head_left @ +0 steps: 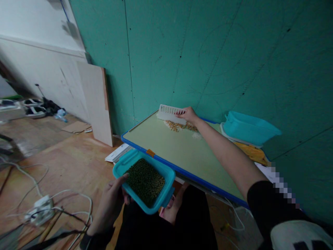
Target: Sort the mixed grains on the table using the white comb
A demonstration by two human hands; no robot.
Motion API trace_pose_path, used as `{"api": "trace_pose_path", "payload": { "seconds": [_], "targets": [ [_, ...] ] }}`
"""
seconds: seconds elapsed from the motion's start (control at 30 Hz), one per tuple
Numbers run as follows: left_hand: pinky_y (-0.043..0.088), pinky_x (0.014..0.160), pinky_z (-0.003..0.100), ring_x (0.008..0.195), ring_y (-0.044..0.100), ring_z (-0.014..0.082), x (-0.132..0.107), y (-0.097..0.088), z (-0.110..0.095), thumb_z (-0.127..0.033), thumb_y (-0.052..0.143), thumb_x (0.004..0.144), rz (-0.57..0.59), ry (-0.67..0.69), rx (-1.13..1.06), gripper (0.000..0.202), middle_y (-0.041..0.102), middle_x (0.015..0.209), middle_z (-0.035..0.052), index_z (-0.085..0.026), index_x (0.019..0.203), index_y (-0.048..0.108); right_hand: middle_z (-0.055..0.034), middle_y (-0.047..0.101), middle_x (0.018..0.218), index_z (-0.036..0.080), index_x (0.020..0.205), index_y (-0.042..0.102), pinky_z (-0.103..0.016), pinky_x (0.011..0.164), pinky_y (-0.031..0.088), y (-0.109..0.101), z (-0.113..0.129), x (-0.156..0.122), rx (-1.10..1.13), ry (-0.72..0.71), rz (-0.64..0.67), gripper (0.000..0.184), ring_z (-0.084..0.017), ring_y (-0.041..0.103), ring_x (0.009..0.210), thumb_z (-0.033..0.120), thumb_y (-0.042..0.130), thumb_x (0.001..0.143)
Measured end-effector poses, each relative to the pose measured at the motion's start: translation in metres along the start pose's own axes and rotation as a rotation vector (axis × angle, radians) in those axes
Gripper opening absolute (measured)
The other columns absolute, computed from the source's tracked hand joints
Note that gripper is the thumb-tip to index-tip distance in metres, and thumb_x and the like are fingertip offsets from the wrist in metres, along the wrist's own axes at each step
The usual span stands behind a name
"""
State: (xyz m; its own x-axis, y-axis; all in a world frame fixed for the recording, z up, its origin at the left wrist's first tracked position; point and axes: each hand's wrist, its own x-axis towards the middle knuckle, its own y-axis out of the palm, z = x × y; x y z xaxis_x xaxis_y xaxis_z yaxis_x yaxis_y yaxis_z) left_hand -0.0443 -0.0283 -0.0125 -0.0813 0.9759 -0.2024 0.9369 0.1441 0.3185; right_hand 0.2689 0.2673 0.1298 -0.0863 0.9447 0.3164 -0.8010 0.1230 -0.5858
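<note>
My left hand (112, 193) grips the near-left rim of a teal plastic container (169, 173), thumb on top, below the table's front edge. Inside lie many small green beans (142, 175) with paler yellow ones toward the right side. My right hand (189, 115) reaches across the table and pinches a white plastic piece with a row of slots (169, 114), held on its long edge near the table's back. Against its lower edge lies a loose heap of yellowish beans (173, 125), with pale grains around it.
The pale green tabletop (156, 140) has a blue rim and stands against a green wall (166, 62). A second teal container (251, 127) sits at the table's right. On the left floor are a power strip (41, 210) and cables. A board (95, 100) leans on the wall.
</note>
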Motion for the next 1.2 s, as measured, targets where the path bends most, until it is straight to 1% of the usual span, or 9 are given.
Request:
{"api": "trace_pose_path", "payload": {
  "seconds": [0.1,0.2,0.37,0.5,0.6,0.73,0.93,1.03,1.2],
  "targets": [
    [0.045,0.046,0.024,0.034,0.052,0.0126,0.000,0.000,0.000,-0.046,0.065,0.089,0.014,0.001,0.005,0.060,0.053,0.031,0.0021,-0.025,0.033,0.059,-0.0060,0.077,0.080,0.010,0.084,0.080,-0.027,0.067,0.050,0.003,-0.002,0.001,-0.006,0.001,0.027,0.030,-0.017,0.067,0.071,0.029,0.088,0.062],
    [0.045,0.045,0.024,0.033,0.052,0.0131,-0.001,0.001,-0.001,-0.046,0.066,0.089,-0.002,0.000,-0.006,0.060,0.053,0.030,0.0021,-0.025,0.033,0.059,-0.0058,0.077,0.081,0.011,0.085,0.080,-0.027,0.067,0.050,0.004,-0.002,0.000,0.005,-0.005,0.050,0.029,-0.017,0.066,0.071,0.029,0.087,0.063],
    [0.047,0.048,0.024,0.035,0.054,0.0136,-0.003,0.003,-0.005,-0.044,0.062,0.091,0.000,-0.009,-0.003,0.060,0.054,0.031,0.0020,-0.026,0.034,0.060,-0.0022,0.072,0.073,0.012,0.079,0.078,-0.027,0.064,0.047,0.002,-0.004,-0.001,-0.004,0.008,0.048,0.024,-0.016,0.062,0.066,0.030,0.084,0.065],
    [0.045,0.047,0.023,0.034,0.051,0.0123,-0.004,0.005,-0.006,-0.041,0.062,0.092,-0.013,-0.013,-0.008,0.058,0.054,0.031,0.0017,-0.026,0.035,0.060,-0.0003,0.069,0.068,0.012,0.075,0.076,-0.025,0.060,0.043,-0.001,-0.008,-0.001,-0.033,-0.015,0.033,0.023,-0.014,0.058,0.061,0.031,0.083,0.063],
    [0.046,0.047,0.024,0.034,0.052,0.0129,-0.004,0.004,-0.004,-0.041,0.062,0.092,-0.021,-0.019,-0.012,0.058,0.054,0.032,0.0020,-0.025,0.036,0.061,0.0023,0.062,0.060,0.013,0.068,0.073,-0.024,0.055,0.038,-0.003,-0.013,-0.003,-0.103,-0.016,-0.010,0.029,-0.013,0.053,0.057,0.038,0.085,0.060],
    [0.047,0.047,0.024,0.034,0.053,0.0135,-0.001,0.002,-0.001,-0.044,0.062,0.091,-0.003,-0.010,-0.016,0.059,0.054,0.031,0.0025,-0.025,0.035,0.060,0.0044,0.054,0.056,0.015,0.061,0.067,-0.024,0.054,0.035,-0.004,-0.015,-0.010,-0.115,-0.016,0.007,0.037,-0.012,0.048,0.056,0.048,0.084,0.058],
    [0.046,0.046,0.024,0.034,0.051,0.0120,-0.003,0.004,-0.003,-0.047,0.065,0.089,0.013,0.011,-0.012,0.060,0.054,0.031,0.0021,-0.024,0.034,0.060,0.0047,0.047,0.053,0.016,0.056,0.062,-0.024,0.052,0.029,-0.008,-0.005,-0.027,-0.104,-0.024,0.035,0.041,-0.010,0.039,0.054,0.052,0.083,0.058],
    [0.046,0.047,0.024,0.036,0.054,0.0128,-0.004,0.006,-0.005,-0.047,0.065,0.089,0.017,0.008,0.000,0.060,0.054,0.031,0.0025,-0.024,0.033,0.060,0.0043,0.047,0.053,0.016,0.055,0.062,-0.024,0.053,0.030,-0.008,0.002,-0.034,-0.096,-0.052,0.048,0.044,-0.011,0.040,0.055,0.055,0.083,0.057],
    [0.044,0.047,0.024,0.035,0.051,0.0122,-0.003,0.006,-0.005,-0.045,0.065,0.088,0.006,0.000,0.010,0.059,0.053,0.031,0.0024,-0.025,0.033,0.059,0.0039,0.049,0.054,0.016,0.060,0.067,-0.025,0.055,0.033,-0.004,0.010,-0.044,-0.127,-0.090,0.068,0.044,-0.013,0.045,0.058,0.058,0.081,0.062]
  ]
}}
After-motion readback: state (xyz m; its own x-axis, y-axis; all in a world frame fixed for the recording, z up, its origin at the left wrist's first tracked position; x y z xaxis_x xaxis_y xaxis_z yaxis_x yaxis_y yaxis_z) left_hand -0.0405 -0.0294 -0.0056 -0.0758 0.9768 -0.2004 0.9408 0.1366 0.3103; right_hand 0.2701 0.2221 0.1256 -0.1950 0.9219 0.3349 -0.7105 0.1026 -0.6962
